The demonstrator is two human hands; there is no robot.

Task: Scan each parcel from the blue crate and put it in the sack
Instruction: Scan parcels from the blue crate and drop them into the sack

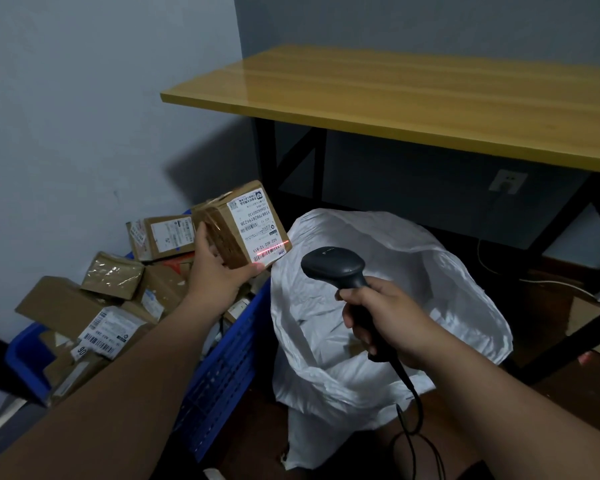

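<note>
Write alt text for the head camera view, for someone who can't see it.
A person's left hand holds a brown cardboard parcel above a blue plastic crate full of parcels, while the right hand aims a black handheld barcode scanner whose red line crosses the parcel's white label. An open white plastic sack stands beside the crate, before a yellow wooden table.

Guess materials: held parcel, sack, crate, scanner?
Held parcel: brown corrugated cardboard by the look, glossy clear tape, white paper label. Sack: thin white plastic, possibly woven; crinkled, slightly translucent. Blue crate: rigid moulded plastic, slotted wall. Scanner: matte black plastic housing, likely.
</note>
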